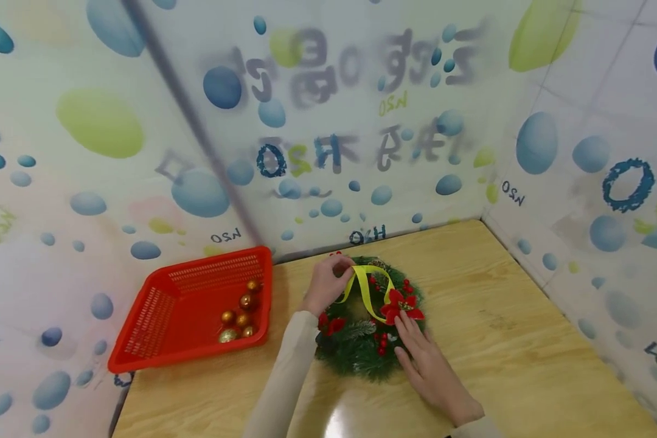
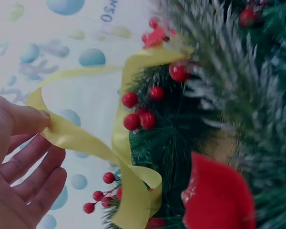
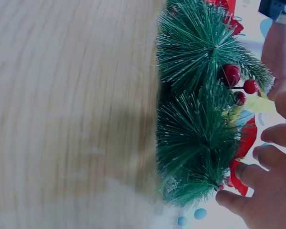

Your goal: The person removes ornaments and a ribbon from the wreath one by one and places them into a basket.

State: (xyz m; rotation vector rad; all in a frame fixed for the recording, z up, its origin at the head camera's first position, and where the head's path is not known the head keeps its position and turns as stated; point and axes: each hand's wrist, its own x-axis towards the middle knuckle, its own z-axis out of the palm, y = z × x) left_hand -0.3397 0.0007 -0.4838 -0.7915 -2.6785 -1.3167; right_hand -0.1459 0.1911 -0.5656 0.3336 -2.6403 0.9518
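Observation:
A green wreath (image 1: 356, 359) with red berries and red flowers lies on the wooden table. My left hand (image 1: 328, 281) is over its far left side, thumb and fingers pinching a yellow ribbon (image 2: 81, 138). From that pinch the ribbon loops over the wreath's middle towards the right. My right hand (image 1: 429, 368) lies along the wreath's right side with fingers extended, its fingertips at a red flower (image 1: 402, 307). In the right wrist view, those straight, slightly spread fingers (image 3: 257, 176) reach the edge of the green needles (image 3: 200, 129).
To the left stands a red plastic basket (image 1: 191, 267) with several gold balls (image 1: 243, 319) in its right part. The wooden table (image 1: 504, 340) meets walls printed with blue and green spots at the back and right.

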